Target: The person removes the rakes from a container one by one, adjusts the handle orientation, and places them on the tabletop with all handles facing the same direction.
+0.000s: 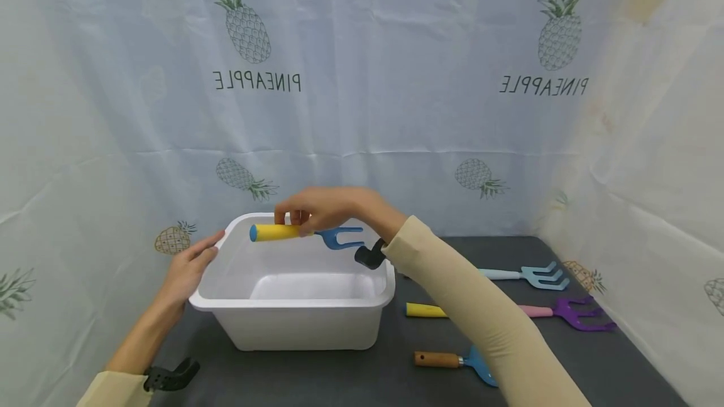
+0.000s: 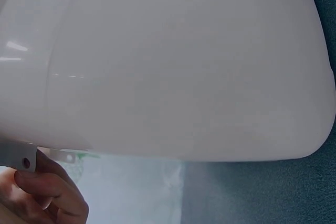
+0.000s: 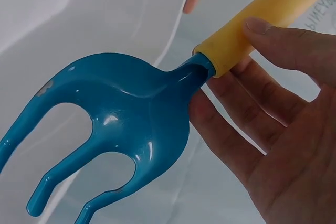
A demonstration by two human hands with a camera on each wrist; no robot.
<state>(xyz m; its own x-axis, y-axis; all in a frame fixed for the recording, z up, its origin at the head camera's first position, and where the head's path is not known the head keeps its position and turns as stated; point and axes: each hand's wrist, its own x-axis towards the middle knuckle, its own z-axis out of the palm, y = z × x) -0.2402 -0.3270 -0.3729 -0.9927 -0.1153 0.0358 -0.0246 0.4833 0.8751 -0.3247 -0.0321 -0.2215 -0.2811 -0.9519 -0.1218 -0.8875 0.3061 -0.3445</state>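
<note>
My right hand [image 1: 325,206] holds a hand fork [image 1: 277,232] by its yellow handle, above the opening of a white plastic basin [image 1: 300,326]. In the right wrist view the thumb and fingers pinch the handle close to the blue head [image 3: 136,93], whose three tines point away from the hand. The fork lies roughly level in the head view. At the basin's left side my left hand [image 1: 186,272] grips the rim. The left wrist view has its curled fingers [image 2: 58,190] at the rim, beside the basin's outer wall [image 2: 184,66].
Right of the basin on the dark table [image 1: 317,382] lie a light blue fork [image 1: 543,276], a purple fork [image 1: 582,314] with a pink handle, a yellow handle [image 1: 425,311] and a wooden-handled blue tool [image 1: 438,360]. My right forearm partly covers them. Pineapple-print curtains [image 1: 362,80] surround the table.
</note>
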